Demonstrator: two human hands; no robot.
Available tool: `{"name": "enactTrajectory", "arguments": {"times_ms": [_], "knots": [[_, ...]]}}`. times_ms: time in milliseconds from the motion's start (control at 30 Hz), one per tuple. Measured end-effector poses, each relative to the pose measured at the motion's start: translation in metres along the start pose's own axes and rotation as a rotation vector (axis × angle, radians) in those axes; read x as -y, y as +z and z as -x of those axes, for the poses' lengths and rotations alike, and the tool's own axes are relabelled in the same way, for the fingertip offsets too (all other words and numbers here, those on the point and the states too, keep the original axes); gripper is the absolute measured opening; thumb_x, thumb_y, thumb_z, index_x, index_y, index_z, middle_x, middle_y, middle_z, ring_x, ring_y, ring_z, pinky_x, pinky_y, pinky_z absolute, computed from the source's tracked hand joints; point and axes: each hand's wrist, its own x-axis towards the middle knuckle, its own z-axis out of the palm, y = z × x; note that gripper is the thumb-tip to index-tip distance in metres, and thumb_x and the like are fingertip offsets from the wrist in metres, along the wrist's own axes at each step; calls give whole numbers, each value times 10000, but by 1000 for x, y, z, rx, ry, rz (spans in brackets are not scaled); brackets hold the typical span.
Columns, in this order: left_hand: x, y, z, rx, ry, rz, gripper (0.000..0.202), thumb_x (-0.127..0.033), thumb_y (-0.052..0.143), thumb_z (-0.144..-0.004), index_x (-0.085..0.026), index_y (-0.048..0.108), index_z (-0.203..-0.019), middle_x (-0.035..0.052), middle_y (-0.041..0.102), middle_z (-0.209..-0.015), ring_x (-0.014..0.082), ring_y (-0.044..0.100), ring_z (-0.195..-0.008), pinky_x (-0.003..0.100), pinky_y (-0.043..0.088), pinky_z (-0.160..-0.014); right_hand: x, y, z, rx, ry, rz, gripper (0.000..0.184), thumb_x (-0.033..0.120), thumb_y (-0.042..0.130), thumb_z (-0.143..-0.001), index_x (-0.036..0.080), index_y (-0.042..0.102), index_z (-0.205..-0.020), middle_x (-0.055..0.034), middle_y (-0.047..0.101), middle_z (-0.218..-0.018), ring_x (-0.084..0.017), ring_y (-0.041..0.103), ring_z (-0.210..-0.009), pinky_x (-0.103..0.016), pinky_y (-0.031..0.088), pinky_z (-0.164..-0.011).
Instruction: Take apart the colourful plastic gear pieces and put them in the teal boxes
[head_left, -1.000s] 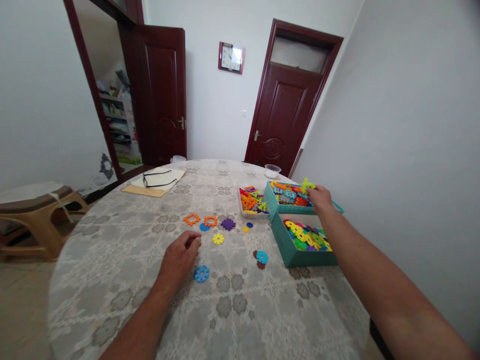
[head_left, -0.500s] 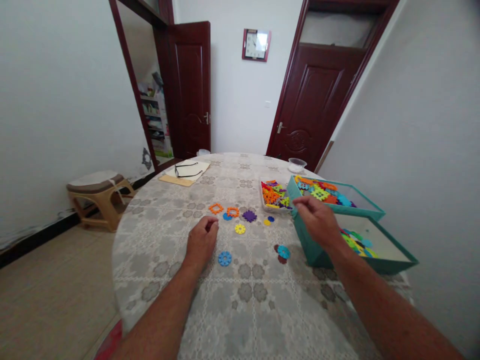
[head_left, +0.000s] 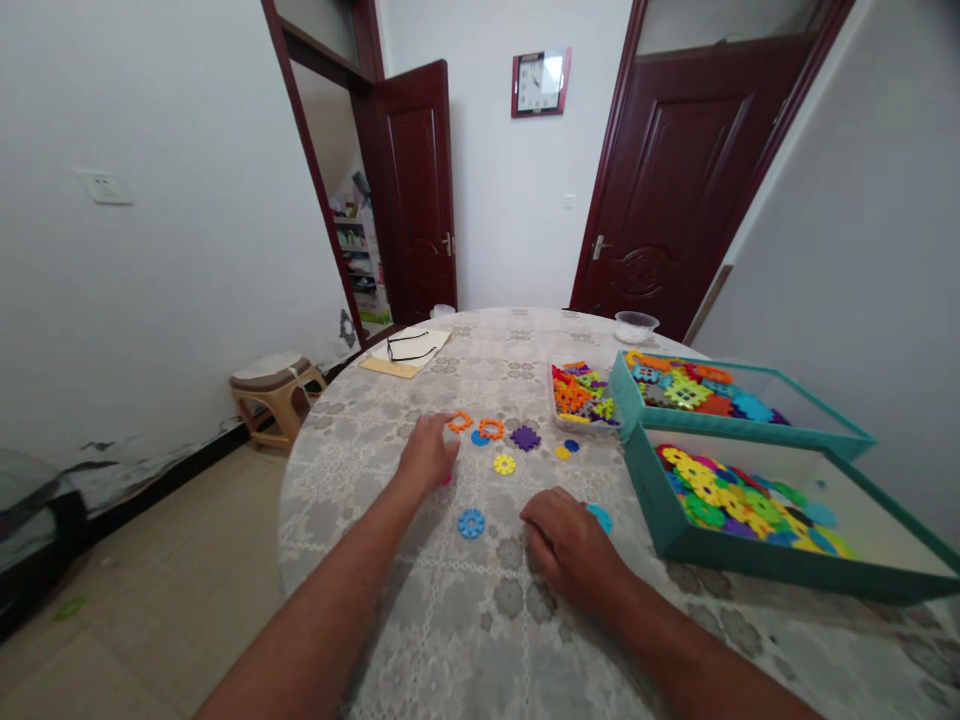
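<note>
My left hand [head_left: 429, 452] is on the left of the loose pieces, with its fingers bent and a bit of a pink plastic piece [head_left: 448, 477] showing at their lower edge. Just past its fingertips lies an orange square frame piece [head_left: 460, 421]. My right hand [head_left: 574, 540] rests low over the tablecloth with its fingers curled together; what they hold, if anything, is hidden. It partly covers a light-blue notched disc [head_left: 600, 517]. Between the hands lie a blue notched disc [head_left: 471, 523] and a yellow one [head_left: 504, 464].
Another orange frame [head_left: 491, 429] and a purple piece [head_left: 526, 438] lie farther back. On the right stand a clear tray [head_left: 585, 424] and two green boxes [head_left: 750, 555] [head_left: 832, 430] of plastic pieces. Glasses [head_left: 409, 347] rest on paper at back left.
My right hand has come away from the green box, moving left and down to the tablecloth by the light-blue disc. My left hand has shifted slightly, and pink now shows at it. The view has turned left.
</note>
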Motion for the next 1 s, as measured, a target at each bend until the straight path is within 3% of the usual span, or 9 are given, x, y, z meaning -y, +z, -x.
{"name": "enactTrajectory", "arguments": {"times_ms": [100,333,500,633,833,1000], "knots": [[3,4,-28,35,21,-64,506,-150,652,-851,-201,620,-1353,146,613,-1410,287,561,-1333,416,400,-1163,9,1,0,55,-61,3,172,87,526,-914,211,633,-966,-72,666,-941,-239,581,-904,-362,463,-800],[10,16,-65,144,97,-94,522,-198,690,-840,-166,614,-1355,173,702,-1294,303,662,-1201,441,479,-1073,7,6,2,98,-84,-37,166,69,555,-891,210,624,-947,-59,662,-938,-224,580,-902,-341,438,-792],[-3,14,-67,227,303,-20,667,-277,647,-888,-223,458,-1526,104,645,-1421,238,596,-1317,380,441,-1147,6,5,1,121,-66,-62,162,81,542,-901,197,636,-965,-64,661,-964,-221,572,-923,-344,434,-811],[-22,18,-66,369,470,-116,715,-296,655,-873,-212,442,-1550,131,619,-1461,286,583,-1328,414,445,-1137,9,5,1,158,-66,-74,162,83,544,-898,183,648,-972,-69,661,-966,-219,569,-927,-338,438,-813],[-29,27,-74,407,469,-217,498,-284,678,-827,-224,660,-1321,131,718,-1246,317,658,-1164,420,498,-1025,9,3,0,186,-55,-54,143,106,546,-918,180,653,-979,-72,661,-976,-217,568,-939,-331,440,-820],[-25,32,-73,358,467,-187,428,-282,703,-802,-218,684,-1225,114,706,-1144,282,674,-1065,372,516,-945,9,4,-1,217,-89,-31,112,123,559,-913,180,647,-953,-71,659,-963,-215,562,-926,-328,438,-826]]}}
